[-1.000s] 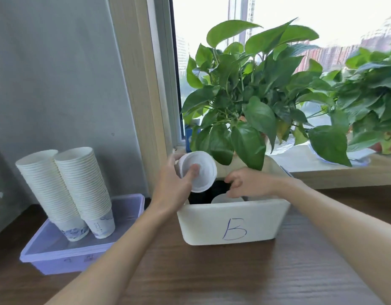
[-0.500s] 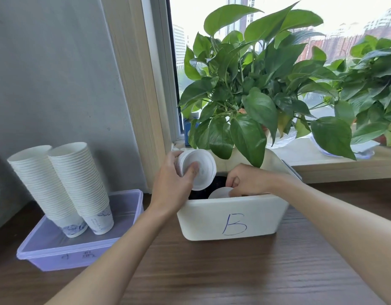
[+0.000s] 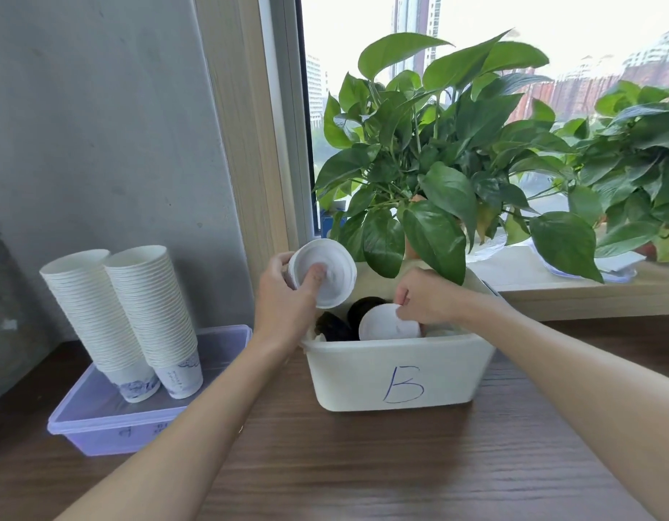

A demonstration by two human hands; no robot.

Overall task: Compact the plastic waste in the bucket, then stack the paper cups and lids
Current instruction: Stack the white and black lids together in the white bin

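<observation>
Fingers (image 3: 281,262) of the left hand (image 3: 284,306) curled round a small stack of white lids (image 3: 325,272) above the far left corner of the white box (image 3: 397,370), probably to collect more, while the right hand (image 3: 429,295) pinched another lid (image 3: 387,325) inside it.
</observation>
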